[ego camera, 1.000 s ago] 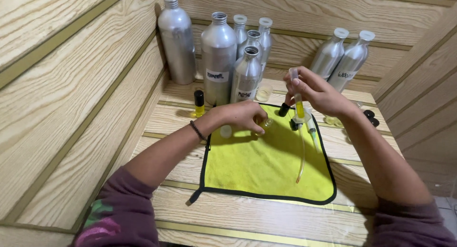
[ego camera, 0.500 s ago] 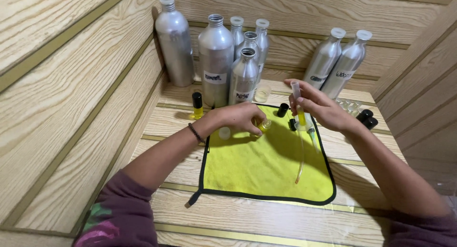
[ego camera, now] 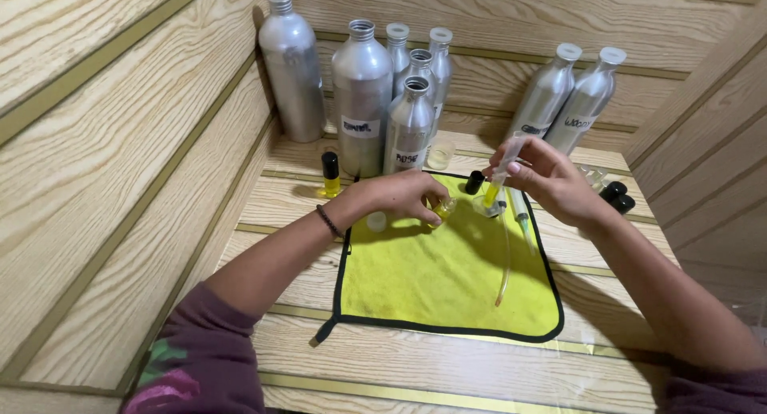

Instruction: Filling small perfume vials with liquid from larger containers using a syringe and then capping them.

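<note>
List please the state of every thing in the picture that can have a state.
syringe: held upright in right hand, yellow liquid inside
small vial: held by left hand, on yellow cloth
small capped bottle: upright, black cap on
front metal bottles: uncapped
leaning metal bottles: capped

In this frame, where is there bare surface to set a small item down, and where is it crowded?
Free: the near half of the yellow cloth, below the left hand and left of the thin tube; also the wood between cloth and left wall. Crowded: the back, with the metal bottles, and around the right hand.
</note>
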